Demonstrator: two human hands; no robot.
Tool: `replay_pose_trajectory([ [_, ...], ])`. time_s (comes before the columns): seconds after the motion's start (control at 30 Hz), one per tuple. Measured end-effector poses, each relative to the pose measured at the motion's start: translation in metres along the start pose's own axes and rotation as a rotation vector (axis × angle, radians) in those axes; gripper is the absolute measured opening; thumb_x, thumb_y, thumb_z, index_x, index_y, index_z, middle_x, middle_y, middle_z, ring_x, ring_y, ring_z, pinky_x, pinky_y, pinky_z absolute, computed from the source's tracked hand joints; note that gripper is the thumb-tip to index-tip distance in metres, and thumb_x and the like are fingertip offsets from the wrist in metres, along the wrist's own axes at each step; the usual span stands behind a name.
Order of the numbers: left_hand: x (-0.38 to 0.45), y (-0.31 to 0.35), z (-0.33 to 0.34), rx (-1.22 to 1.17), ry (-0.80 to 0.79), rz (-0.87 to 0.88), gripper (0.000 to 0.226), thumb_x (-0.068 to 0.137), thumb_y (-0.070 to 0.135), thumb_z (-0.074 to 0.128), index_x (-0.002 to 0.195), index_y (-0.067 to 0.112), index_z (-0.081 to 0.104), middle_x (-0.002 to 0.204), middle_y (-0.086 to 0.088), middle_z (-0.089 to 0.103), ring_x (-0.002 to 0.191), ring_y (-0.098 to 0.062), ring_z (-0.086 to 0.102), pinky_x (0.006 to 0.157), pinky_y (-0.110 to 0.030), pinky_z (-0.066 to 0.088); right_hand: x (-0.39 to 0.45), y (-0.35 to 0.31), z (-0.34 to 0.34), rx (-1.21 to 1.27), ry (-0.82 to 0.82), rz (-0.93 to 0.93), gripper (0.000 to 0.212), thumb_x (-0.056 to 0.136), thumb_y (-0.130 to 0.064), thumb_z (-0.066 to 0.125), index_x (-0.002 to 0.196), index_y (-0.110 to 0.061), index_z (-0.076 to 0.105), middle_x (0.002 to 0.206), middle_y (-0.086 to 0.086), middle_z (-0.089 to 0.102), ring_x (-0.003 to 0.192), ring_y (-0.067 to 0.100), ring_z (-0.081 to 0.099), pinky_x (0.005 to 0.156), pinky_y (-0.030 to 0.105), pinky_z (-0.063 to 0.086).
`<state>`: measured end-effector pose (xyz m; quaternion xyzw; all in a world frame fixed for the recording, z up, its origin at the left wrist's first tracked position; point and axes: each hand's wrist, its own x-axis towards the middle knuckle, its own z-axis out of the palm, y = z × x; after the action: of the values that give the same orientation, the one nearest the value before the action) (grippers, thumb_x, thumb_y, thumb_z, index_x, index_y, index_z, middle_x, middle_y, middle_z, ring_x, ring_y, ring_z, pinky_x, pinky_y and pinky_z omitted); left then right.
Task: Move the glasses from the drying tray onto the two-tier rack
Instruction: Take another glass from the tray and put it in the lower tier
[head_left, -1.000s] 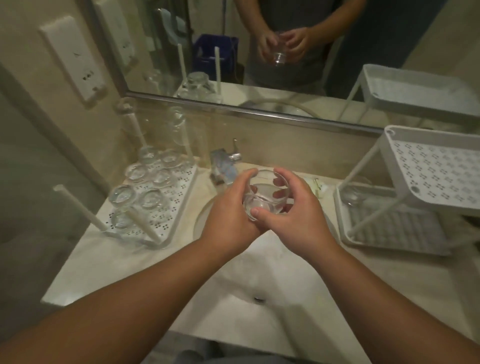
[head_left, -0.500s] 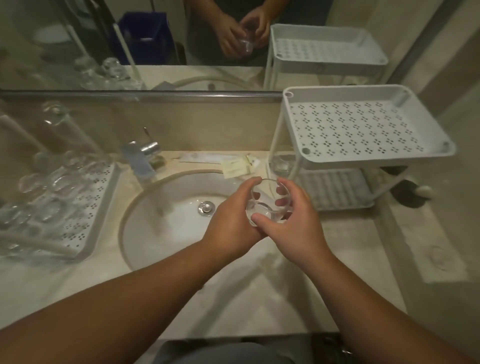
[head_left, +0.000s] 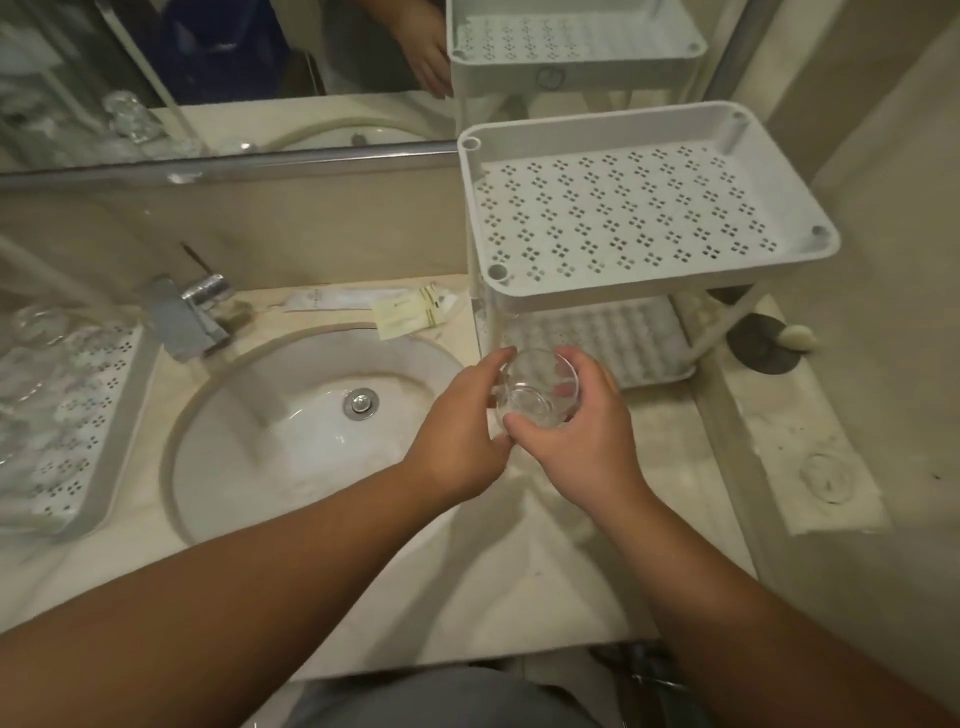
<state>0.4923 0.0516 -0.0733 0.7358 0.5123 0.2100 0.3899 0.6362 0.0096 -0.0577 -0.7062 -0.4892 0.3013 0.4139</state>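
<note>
We hold one clear glass (head_left: 537, 389) mid-frame, just before the two-tier rack (head_left: 644, 208): right hand (head_left: 576, 441) clamped round it, left hand (head_left: 457, 441) steadying its side. We should keep it upright, clear the rim, and set it gently on a perforated tier.

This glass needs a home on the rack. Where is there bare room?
The rack's top tier is bare from rim to rim. The lower tier looks open toward its front. The drying tray at left is crowded with glasses.
</note>
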Motion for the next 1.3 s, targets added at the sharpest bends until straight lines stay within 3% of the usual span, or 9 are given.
replay_pose_trajectory([
  [0.13,0.009,-0.009,0.006,-0.113,0.179,-0.177,0.061,0.087,0.007,0.056,0.141,0.031,0.042,0.119,0.011,0.056,0.09,0.007,0.059,0.072,-0.011,0.048,0.019,0.017,0.0,-0.037,0.032,0.008,0.081,0.066,-0.036,0.085,0.136,-0.029,0.045,0.124,-0.01,0.044,0.102,0.004,0.051,0.081,0.013,0.042],
  [0.2,0.016,-0.011,0.007,-0.162,0.23,-0.29,0.056,0.093,0.019,0.057,0.144,0.031,0.039,0.123,0.012,0.054,0.091,0.004,0.061,0.069,-0.013,0.046,0.032,0.025,0.003,-0.048,0.049,0.01,0.082,0.066,-0.038,0.084,0.137,-0.027,0.044,0.122,-0.01,0.043,0.1,0.003,0.05,0.076,0.005,0.038],
  [0.33,0.031,-0.011,0.011,-0.157,0.125,-0.318,0.043,0.1,0.04,0.051,0.141,0.03,0.046,0.135,0.008,0.055,0.118,-0.013,0.058,0.096,-0.036,0.048,0.056,0.042,0.014,-0.018,0.112,0.055,0.084,0.066,-0.037,0.085,0.138,-0.027,0.042,0.129,-0.004,0.044,0.103,0.004,0.05,0.071,-0.001,0.035],
  [0.5,0.046,-0.013,0.016,-0.18,0.016,-0.402,0.037,0.102,0.051,0.033,0.129,0.03,0.049,0.104,0.009,0.061,0.102,-0.016,0.056,0.079,-0.033,0.04,0.087,0.065,0.034,0.083,0.157,0.149,0.079,0.067,-0.023,0.085,0.134,-0.024,0.042,0.124,-0.01,0.043,0.113,0.011,0.05,0.073,-0.006,0.035],
  [0.7,0.056,-0.017,0.018,-0.21,-0.101,-0.426,0.044,0.105,0.052,0.025,0.139,0.03,0.042,0.116,0.011,0.05,0.104,-0.014,0.051,0.089,-0.037,0.044,0.094,0.088,0.042,-0.04,0.157,0.144,0.085,0.066,-0.032,0.086,0.138,-0.025,0.041,0.138,-0.001,0.043,0.12,0.016,0.051,0.097,0.033,0.05],
  [0.87,0.059,-0.021,0.02,-0.218,-0.108,-0.381,0.036,0.106,0.048,0.023,0.124,0.025,0.045,0.094,0.013,0.049,0.085,-0.004,0.049,0.093,-0.043,0.048,0.095,0.091,0.046,-0.056,0.172,0.097,0.084,0.066,-0.028,0.087,0.137,-0.022,0.043,0.137,0.003,0.043,0.12,0.019,0.051,0.098,0.033,0.048],
  [1.03,0.067,-0.023,0.018,-0.247,-0.118,-0.385,0.041,0.105,0.05,0.024,0.132,0.026,0.044,0.099,0.021,0.046,0.101,-0.015,0.052,0.097,-0.042,0.046,0.1,0.091,0.05,-0.07,0.179,0.089,0.085,0.067,-0.024,0.087,0.139,-0.017,0.044,0.14,0.006,0.042,0.122,0.021,0.05,0.098,0.025,0.044],
  [1.17,0.073,-0.027,0.014,-0.233,-0.135,-0.383,0.04,0.105,0.05,0.024,0.132,0.029,0.043,0.1,0.02,0.048,0.095,-0.005,0.052,0.082,-0.035,0.046,0.104,0.092,0.052,-0.116,0.176,0.082,0.083,0.069,-0.022,0.086,0.14,-0.013,0.043,0.141,0.009,0.041,0.128,0.023,0.044,0.096,0.016,0.031],
  [1.3,0.075,-0.03,0.013,-0.232,-0.146,-0.389,0.038,0.105,0.051,0.023,0.13,0.031,0.044,0.1,0.019,0.048,0.09,-0.008,0.053,0.07,-0.029,0.049,0.109,0.094,0.051,-0.126,0.181,0.1,0.082,0.07,-0.024,0.084,0.14,-0.016,0.042,0.14,0.009,0.042,0.125,0.023,0.046,0.094,0.019,0.034],
])
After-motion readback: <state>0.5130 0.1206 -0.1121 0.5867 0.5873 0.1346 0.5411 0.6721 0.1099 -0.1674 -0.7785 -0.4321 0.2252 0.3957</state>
